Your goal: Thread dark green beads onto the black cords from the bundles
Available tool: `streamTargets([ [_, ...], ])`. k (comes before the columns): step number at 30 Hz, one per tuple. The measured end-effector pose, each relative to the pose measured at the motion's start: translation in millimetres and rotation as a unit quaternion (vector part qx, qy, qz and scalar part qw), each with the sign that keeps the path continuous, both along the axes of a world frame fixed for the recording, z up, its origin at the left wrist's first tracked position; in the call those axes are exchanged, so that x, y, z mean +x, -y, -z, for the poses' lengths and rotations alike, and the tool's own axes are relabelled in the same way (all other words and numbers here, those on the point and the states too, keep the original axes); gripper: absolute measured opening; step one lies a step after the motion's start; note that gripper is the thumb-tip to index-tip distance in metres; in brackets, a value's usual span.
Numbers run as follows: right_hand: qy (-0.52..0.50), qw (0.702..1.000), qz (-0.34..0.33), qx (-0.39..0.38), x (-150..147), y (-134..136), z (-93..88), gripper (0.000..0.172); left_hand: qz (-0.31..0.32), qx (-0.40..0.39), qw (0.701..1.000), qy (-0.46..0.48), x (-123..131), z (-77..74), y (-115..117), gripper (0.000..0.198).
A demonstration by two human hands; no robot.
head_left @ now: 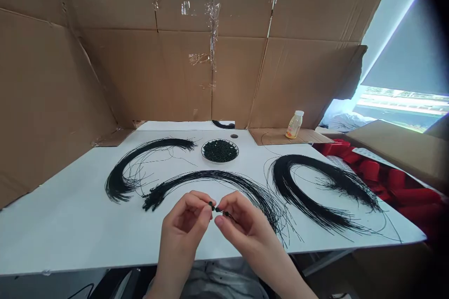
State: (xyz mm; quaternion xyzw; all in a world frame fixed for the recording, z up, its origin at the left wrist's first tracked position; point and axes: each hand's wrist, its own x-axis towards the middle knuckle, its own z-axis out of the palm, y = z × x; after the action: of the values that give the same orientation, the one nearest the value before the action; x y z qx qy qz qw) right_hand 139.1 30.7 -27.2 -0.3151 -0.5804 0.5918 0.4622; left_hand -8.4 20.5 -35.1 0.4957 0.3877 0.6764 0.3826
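Note:
My left hand [189,222] is closed in a pinch on a small dark bead-like piece [211,204] near the front middle of the table. Just beside it, my right hand [245,224] pinches a thin black cord [228,215] with small dark knots or beads along it. The cord runs between both sets of fingertips. Behind my hands lies a curved bundle of black cords [210,175], with dark clustered ends at its left. Farther back, a round white-rimmed dish [202,152] holds many small dark green pieces [220,150].
More black cord bundles lie at left [121,175] and right [298,191] on the white table [70,229]. Cardboard walls [175,74] stand along the back and left. A small bottle [294,124] stands on a cardboard flap. Red items [370,170] fill a box at right.

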Motion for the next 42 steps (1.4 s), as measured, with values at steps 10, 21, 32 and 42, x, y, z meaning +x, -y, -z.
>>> streamTargets([
  [10, -0.008, 1.000, 0.018, 0.019, 0, 2, -6.4, 0.026, -0.005, 0.016, 1.000, -0.025, 5, -4.0, 1, 0.019],
  [21, 0.012, 1.000, 0.019, -0.011, 1, 2, -10.1, 0.016, 0.012, 0.006, 1.000, 0.009, 5, -1.4, 0, 0.020],
  [32, 0.026, 1.000, 0.013, -0.007, -2, 3, -6.3, 0.009, 0.041, -0.011, 0.998, 0.043, 5, 1.1, 1, 0.019],
  [42, 0.058, 0.993, 0.091, 0.045, 7, 2, -14.4, 0.018, 0.124, -0.115, 0.978, 0.119, 5, -2.3, -1, 0.016],
])
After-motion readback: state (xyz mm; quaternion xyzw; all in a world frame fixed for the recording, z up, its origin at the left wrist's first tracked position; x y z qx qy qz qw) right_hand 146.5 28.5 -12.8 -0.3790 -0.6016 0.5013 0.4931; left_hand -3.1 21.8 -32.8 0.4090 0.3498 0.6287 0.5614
